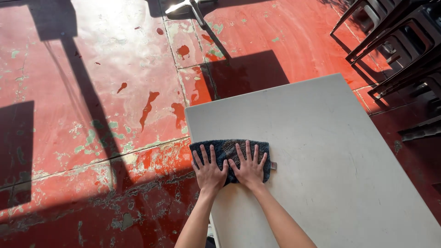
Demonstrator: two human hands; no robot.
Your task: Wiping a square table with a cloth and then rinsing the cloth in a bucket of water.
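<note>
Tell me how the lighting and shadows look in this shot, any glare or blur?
Head view: harsh sun, glare washing out the red floor at top; long dark shadows cross it; white table, dark towel, left hand and right hand evenly lit, sharp.

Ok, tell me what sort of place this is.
Probably an outdoor terrace or patio, perhaps of an eatery. Hard sunlight throws sharp shadows over a worn red painted floor, dark stacked chairs stand at the side, and both hands press a dark cloth flat on a plain white table.

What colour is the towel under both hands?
Dark blue-grey terry towel, with a small tag at its right edge; seen in the head view.
</note>
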